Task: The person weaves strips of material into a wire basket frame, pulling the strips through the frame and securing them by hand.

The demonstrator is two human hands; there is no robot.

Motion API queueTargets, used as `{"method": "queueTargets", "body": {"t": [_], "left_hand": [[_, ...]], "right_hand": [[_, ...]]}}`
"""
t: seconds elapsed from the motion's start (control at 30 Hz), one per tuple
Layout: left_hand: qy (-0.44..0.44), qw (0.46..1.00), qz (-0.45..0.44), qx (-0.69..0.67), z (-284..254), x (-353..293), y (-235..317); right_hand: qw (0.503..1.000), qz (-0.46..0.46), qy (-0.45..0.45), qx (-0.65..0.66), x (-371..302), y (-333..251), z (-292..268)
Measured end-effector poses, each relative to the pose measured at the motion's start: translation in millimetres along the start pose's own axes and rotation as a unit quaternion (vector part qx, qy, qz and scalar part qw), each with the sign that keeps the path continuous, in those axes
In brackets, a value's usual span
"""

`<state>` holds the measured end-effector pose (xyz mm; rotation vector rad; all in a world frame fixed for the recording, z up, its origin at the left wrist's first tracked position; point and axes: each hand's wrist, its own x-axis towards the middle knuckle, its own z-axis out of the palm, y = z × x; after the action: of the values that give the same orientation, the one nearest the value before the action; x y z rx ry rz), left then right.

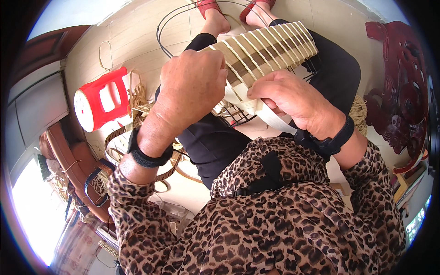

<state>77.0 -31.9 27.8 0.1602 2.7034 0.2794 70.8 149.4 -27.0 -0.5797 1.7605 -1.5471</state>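
Observation:
Across my lap rests a long woven panel [270, 48], tan and brown, with several pale twisted cords running crosswise over it. It is joined to a thin dark wire frame [159, 35] that loops out beyond it. My left hand [195, 85] is closed in a fist against the panel's left end; its fingers face away, hiding what they grip. At the panel's near edge my right hand [293, 98] pinches a flat whitish strip [273, 120] between thumb and fingers. One end of the strip trails toward my right wrist, and its other part runs up near my left fist.
A red and white plastic stool [101, 100] lies on its side at the left, beside coiled tan strips [137, 98]. A brown seat [75, 169] with bundled fibres stands further left. Carved dark red wooden furniture [398, 87] is at the right, near a fibre bundle [359, 113].

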Motion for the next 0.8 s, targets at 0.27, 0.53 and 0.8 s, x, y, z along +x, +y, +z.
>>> {"method": "queueTargets", "body": {"t": [0.27,0.53,0.8], "left_hand": [[-0.127,0.98,-0.024,-0.15,-15.0,18.4,0.5],[-0.317,0.922,-0.109,-0.192,-21.9,28.3,-6.6],[-0.278,0.951,0.026,-0.133,-19.3,23.0,-17.5]], "right_hand": [[0.903,0.291,-0.041,0.313,8.4,-7.5,-4.2],[0.945,0.289,-0.011,0.15,10.9,-11.5,7.1],[0.962,0.103,0.095,-0.234,9.5,-17.3,24.3]]}}
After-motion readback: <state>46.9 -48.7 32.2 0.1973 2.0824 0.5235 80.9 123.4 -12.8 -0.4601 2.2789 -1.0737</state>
